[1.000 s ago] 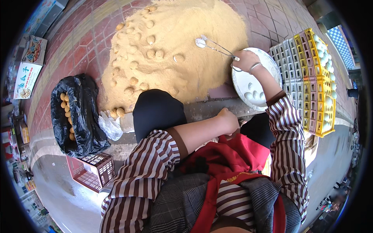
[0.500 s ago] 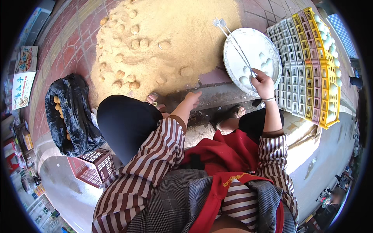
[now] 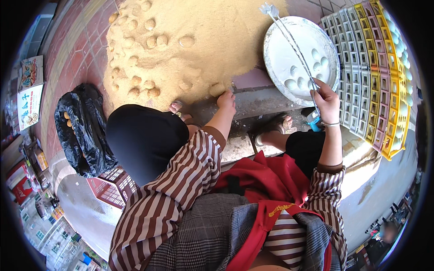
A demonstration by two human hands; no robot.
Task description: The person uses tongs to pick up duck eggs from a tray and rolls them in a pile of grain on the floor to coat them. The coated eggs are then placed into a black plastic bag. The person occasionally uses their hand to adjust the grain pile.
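Observation:
My left hand [image 3: 227, 103] is at the near edge of a spread of tan, sawdust-like grains [image 3: 217, 45], its bent fingers closed against a grain-coated egg [image 3: 217, 89]. My right hand [image 3: 327, 100] grips the handle end of long twisted-metal tongs [image 3: 294, 44] with spoon-like tips. The tongs slant up and left across a round basin [image 3: 267, 67], their tips past its far rim. Inside the basin lies white powder or paste, with several pale eggs [image 3: 290, 84] sitting in it. Several coated eggs [image 3: 186, 41] lie scattered over the grains, mostly on the left.
Stacked plastic egg crates [image 3: 361, 86] stand right of the basin, pale eggs [image 3: 403, 107] in the outermost. On the left, a black plastic bag [image 3: 86, 131] holds brownish eggs, beside a dark red plastic basket [image 3: 110, 185]. A small blue object [image 3: 313, 121] is below the basin.
My left hand has moved up to the coated egg, which has shifted nearer to me. My right hand still holds the tongs over the basin. The whole view has shifted slightly.

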